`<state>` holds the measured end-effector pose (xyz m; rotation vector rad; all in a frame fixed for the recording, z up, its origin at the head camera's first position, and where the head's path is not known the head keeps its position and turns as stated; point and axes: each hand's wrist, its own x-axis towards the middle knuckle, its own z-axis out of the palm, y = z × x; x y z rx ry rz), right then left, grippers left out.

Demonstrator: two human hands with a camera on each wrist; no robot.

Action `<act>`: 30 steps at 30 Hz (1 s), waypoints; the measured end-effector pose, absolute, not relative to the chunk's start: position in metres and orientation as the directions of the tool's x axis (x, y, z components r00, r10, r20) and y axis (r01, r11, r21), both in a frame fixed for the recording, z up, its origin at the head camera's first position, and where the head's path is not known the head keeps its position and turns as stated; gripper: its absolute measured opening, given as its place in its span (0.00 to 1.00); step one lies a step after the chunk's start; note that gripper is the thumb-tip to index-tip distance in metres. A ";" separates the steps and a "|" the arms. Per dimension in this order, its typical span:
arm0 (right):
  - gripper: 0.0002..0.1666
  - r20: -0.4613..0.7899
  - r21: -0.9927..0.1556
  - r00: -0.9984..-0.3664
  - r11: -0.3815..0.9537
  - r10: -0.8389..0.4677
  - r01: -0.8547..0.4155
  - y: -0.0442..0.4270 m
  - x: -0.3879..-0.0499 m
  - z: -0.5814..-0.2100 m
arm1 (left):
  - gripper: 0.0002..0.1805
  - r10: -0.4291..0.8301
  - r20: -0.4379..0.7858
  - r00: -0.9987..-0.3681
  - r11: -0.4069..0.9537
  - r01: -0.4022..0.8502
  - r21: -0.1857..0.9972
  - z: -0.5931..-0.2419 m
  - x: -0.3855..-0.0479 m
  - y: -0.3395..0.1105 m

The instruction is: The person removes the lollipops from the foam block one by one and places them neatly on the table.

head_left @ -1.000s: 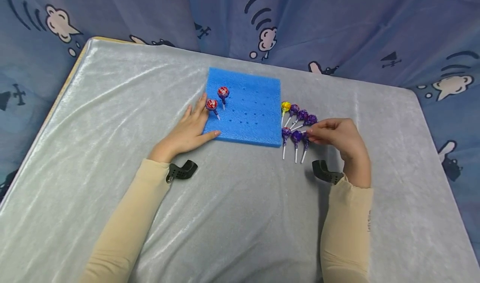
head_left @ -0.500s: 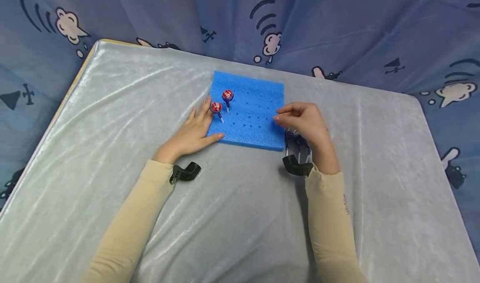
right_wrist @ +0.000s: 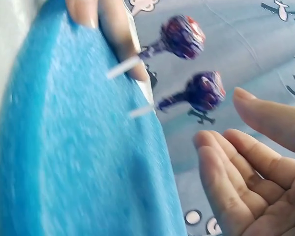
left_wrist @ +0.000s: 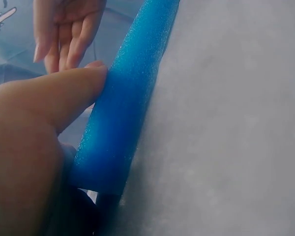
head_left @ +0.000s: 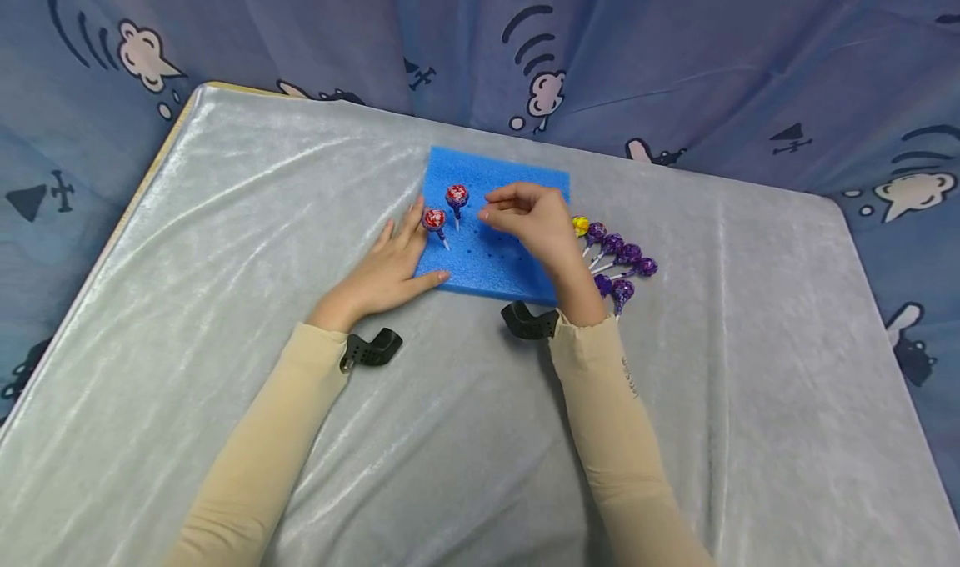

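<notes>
A blue foam block [head_left: 498, 165] with small holes lies on the table. Two lollipops with red and purple wrappers, a rear one [head_left: 457, 195] and a front one [head_left: 433, 219], stand by their sticks in its left part. My left hand [head_left: 386, 268] rests along the block's left edge, with its thumb [left_wrist: 78, 88] on the near edge. Over the block, just right of the rear lollipop, hovers my right hand [head_left: 536, 221]. In the right wrist view its thumb [right_wrist: 265, 115] and fingers are apart, with nothing between them, close to one lollipop [right_wrist: 206, 92].
Right of the block lie several loose lollipops, one yellow [head_left: 581, 226] and the others purple [head_left: 628, 253]; my right forearm partly hides this group. A grey velvety cloth [head_left: 450, 434] covers the table. Behind it hangs a patterned blue curtain [head_left: 675, 58].
My right hand has left the loose lollipops and moved left over the block to the standing ones. A purple lollipop lies where its fingers were. My left hand stays on the block.
</notes>
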<state>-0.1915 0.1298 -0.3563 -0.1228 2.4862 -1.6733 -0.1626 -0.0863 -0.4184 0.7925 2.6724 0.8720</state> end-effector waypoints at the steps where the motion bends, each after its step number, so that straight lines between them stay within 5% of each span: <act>1: 0.19 -0.063 -0.925 -0.988 0.381 -0.144 0.004 0.127 -0.193 -0.357 | 0.47 0.555 -0.043 -0.831 0.680 0.423 0.599 -0.418 -0.162 -0.086; 30: 0.19 0.049 -0.916 -0.995 0.393 -0.087 -0.080 0.097 -0.199 -0.371 | 0.46 0.562 -0.050 -0.825 0.684 0.430 0.589 -0.418 -0.163 -0.087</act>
